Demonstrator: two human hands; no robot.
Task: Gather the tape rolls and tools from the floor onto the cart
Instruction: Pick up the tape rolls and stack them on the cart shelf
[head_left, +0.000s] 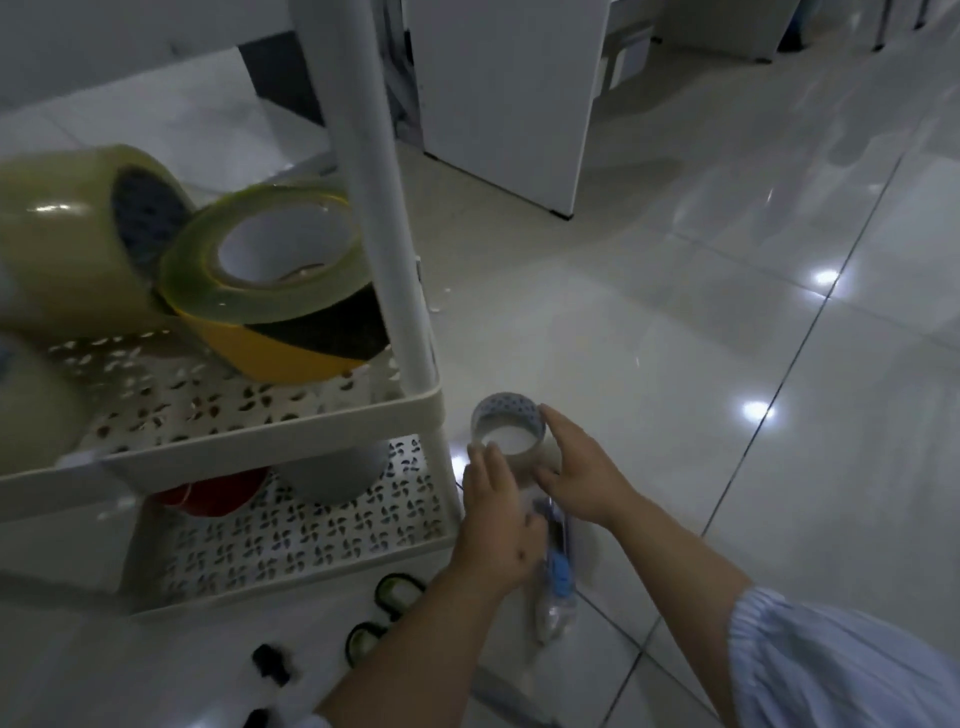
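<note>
A clear tape roll (508, 427) with a blue-patterned core is held just right of the cart's corner, low over the floor. My left hand (493, 519) presses its left side and my right hand (584, 470) cups its right side. Below the hands a clear plastic bag (555, 577) with something blue inside lies on the tiles. Scissors (387, 605) with black and green handles lie on the floor under my left forearm. The white cart (260, 448) has several rolls on its upper shelf, among them a yellow-black one (291, 338) and a greenish clear one (208, 270).
The cart's lower shelf (291, 535) carries a grey roll (332, 475) and a red roll (208, 493). Small black objects (270, 664) lie on the floor near the scissors. A white cabinet (509, 98) stands behind the cart's post (374, 208). Glossy tiled floor (727, 312) spreads to the right.
</note>
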